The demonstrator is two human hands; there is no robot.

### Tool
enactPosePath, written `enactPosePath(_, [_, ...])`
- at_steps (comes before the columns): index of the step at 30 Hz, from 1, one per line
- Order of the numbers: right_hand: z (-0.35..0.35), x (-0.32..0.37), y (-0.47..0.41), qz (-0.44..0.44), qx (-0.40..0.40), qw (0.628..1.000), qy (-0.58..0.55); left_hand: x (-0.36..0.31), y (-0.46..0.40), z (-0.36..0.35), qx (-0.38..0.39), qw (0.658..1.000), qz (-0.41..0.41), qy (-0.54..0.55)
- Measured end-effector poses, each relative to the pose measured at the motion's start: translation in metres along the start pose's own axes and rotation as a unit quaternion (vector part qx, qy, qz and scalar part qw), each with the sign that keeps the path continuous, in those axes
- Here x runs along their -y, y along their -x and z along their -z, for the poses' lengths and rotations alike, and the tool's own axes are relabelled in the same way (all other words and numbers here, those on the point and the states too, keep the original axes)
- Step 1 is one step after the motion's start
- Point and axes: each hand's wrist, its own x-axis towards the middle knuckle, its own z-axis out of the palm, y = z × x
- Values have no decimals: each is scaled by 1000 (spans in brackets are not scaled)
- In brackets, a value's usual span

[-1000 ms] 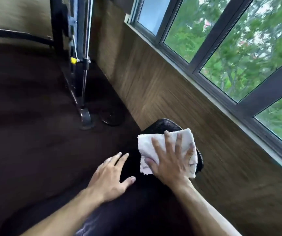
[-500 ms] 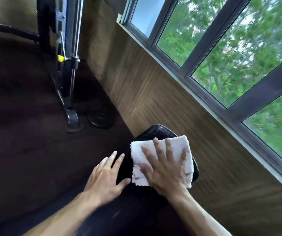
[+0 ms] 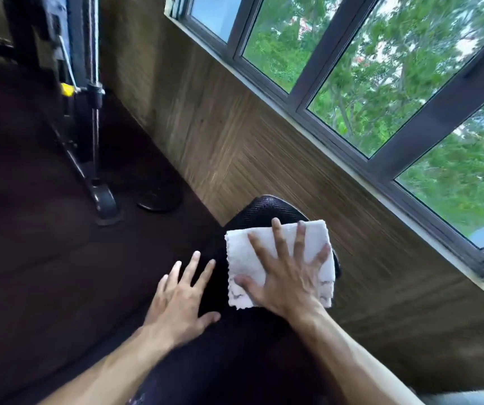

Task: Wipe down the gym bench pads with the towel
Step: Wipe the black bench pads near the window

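Right hand (image 3: 287, 276), fingers spread wide, pressed white towel (image 3: 267, 258) flat on black bench (image 3: 267, 209) pad; left hand (image 3: 179, 299) rested flat, splayed, just left.

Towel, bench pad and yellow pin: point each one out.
towel (image 3: 245, 258): head view, bare cloth left of the right hand's fingers.
bench pad (image 3: 267, 209): head view, rounded far end beyond the towel.
yellow pin (image 3: 66, 89): head view, yellow knob on the machine's upright.

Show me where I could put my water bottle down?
Bare dark floor lies left of the left hand, below the machine foot and weight plate. The bench pad is crowded: right hand and towel cover it.
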Motion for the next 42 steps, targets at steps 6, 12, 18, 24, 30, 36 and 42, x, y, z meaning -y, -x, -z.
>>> enactPosePath(6, [-10,14,13,-9,-46,999,-17,14,2,1,28,999,-24,-29])
enactPosePath(12, [-22,3,18,28,-67,997,18,20,0,0,21,999,-37,-18])
enactPosePath(18, [-14,11,-15,45,-85,995,16,24,0,-4,-5,999,-39,-25])
enactPosePath(24, [-24,3,11,69,-116,991,13,23,0,-3,-18,999,-42,-18])
enactPosePath(30, [4,18,-56,63,-76,995,4,24,-1,-6,-30,998,-49,-24])
enactPosePath(36, [1,16,-52,70,-103,992,6,25,-2,-8,-27,998,-50,-17])
enactPosePath(42, [18,14,-73,64,-64,996,12,26,-2,-7,-18,998,-47,-24])
